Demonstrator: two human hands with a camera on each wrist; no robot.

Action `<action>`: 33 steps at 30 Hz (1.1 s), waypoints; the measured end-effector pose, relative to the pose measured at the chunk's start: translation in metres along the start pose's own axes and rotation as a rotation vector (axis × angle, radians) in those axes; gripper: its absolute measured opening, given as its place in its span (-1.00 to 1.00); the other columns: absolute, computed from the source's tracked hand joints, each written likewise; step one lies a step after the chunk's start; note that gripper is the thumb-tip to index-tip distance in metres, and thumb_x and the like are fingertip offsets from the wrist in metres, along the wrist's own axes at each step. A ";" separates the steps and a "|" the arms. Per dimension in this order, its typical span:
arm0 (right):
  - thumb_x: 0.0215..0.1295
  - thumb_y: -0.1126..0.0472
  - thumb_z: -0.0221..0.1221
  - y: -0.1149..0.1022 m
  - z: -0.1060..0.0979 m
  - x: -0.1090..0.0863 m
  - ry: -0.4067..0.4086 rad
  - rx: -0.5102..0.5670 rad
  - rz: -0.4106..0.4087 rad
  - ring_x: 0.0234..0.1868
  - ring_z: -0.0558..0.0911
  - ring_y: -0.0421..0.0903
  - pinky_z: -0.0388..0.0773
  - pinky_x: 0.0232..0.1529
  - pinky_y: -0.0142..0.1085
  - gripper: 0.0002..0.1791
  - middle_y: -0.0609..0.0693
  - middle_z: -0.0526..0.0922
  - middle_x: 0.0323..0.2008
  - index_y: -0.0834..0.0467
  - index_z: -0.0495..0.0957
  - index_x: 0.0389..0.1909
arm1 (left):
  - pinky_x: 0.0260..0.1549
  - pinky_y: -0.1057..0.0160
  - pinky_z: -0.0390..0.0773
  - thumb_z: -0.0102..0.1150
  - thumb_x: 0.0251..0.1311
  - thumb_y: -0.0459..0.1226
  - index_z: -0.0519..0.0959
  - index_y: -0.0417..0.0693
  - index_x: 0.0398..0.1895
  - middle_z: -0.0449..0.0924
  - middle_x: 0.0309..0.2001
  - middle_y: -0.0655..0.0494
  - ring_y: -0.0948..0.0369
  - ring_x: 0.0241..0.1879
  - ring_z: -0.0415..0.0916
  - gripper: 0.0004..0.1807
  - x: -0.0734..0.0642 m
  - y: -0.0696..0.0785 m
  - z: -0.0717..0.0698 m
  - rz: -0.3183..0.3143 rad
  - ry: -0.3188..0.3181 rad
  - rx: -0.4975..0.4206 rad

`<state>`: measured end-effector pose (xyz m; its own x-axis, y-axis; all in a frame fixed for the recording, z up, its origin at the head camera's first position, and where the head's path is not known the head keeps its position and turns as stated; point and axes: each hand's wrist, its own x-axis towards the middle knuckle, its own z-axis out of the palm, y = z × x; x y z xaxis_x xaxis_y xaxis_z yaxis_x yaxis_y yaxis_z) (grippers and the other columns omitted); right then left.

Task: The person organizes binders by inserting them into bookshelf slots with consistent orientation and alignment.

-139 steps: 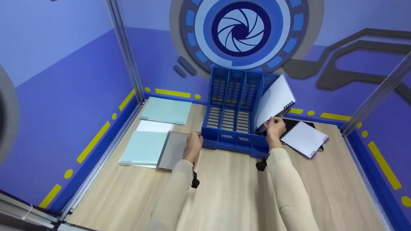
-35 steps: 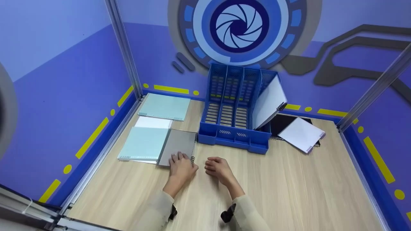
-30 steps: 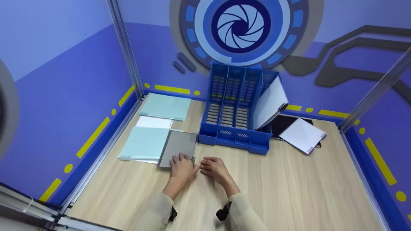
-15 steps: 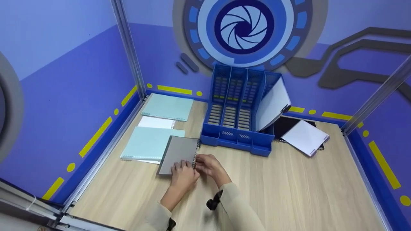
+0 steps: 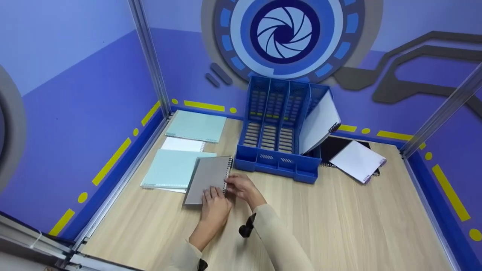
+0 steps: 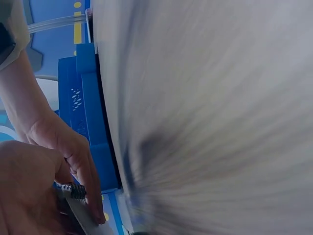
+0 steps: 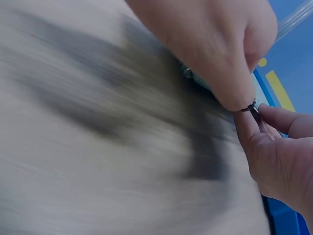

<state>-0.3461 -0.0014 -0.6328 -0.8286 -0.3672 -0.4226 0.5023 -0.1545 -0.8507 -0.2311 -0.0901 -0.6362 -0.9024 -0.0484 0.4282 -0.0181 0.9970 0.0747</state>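
Both hands are at a grey spiral notebook (image 5: pixel 207 177), its coil along the right edge. My left hand (image 5: pixel 215 207) holds its near right corner, fingers spread over the cover and thumb at the coil side. With thumb and fingers my right hand (image 5: pixel 244 187) pinches the coil edge a little farther up; the right wrist view shows this right hand (image 7: pixel 286 164) with the notebook edge between thumb and fingers. The notebook's left side overlaps a pale green notebook (image 5: pixel 169 169). In the left wrist view the black coil (image 6: pixel 71 190) shows between the hands.
A blue file rack (image 5: pixel 276 165) with several slots stands behind; a white spiral notebook (image 5: pixel 320 122) leans in its right slot. Right of it, a white notebook (image 5: pixel 357 162) lies on a black one (image 5: pixel 333 146). Another green notebook (image 5: pixel 197 126) lies at the back left of the table (image 5: pixel 339 226).
My right hand has gone from the rack to the grey notebook and now pinches its coil edge. My left hand has left the rack for the notebook, which has shifted nearer and slightly turned.
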 end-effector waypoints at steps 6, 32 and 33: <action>0.39 0.49 0.12 -0.006 0.004 -0.002 0.003 -0.009 -0.037 -0.28 0.67 -0.08 0.65 -0.33 -0.32 -0.79 0.08 0.66 -0.28 0.44 0.51 0.01 | 0.15 -0.22 0.49 0.22 0.23 -0.19 0.45 -0.62 0.15 0.49 0.13 -0.53 -0.40 0.14 0.48 -0.37 0.005 0.000 -0.004 -0.044 -0.099 -0.064; 0.40 0.50 0.05 -0.048 0.000 -0.027 -0.048 0.034 -0.270 -0.28 0.71 -0.01 0.67 -0.33 -0.24 -0.83 0.14 0.66 -0.32 0.42 0.44 -0.04 | 0.42 -0.13 0.18 0.20 0.39 -0.13 0.17 -0.48 0.47 0.07 0.50 -0.44 -0.32 0.49 0.05 -0.21 0.020 0.003 -0.019 -0.011 -0.153 -0.212; 0.40 0.50 0.05 -0.050 0.000 -0.029 -0.044 0.028 -0.285 -0.27 0.71 -0.02 0.68 -0.32 -0.24 -0.83 0.15 0.66 -0.32 0.43 0.44 -0.04 | 0.42 -0.13 0.18 0.21 0.38 -0.13 0.16 -0.48 0.47 0.06 0.51 -0.44 -0.32 0.49 0.04 -0.20 0.021 0.004 -0.019 -0.007 -0.144 -0.217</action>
<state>-0.3475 0.0171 -0.5786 -0.9260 -0.3449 -0.1536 0.2583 -0.2822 -0.9239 -0.2421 -0.0886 -0.6097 -0.9548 -0.0305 0.2957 0.0546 0.9598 0.2754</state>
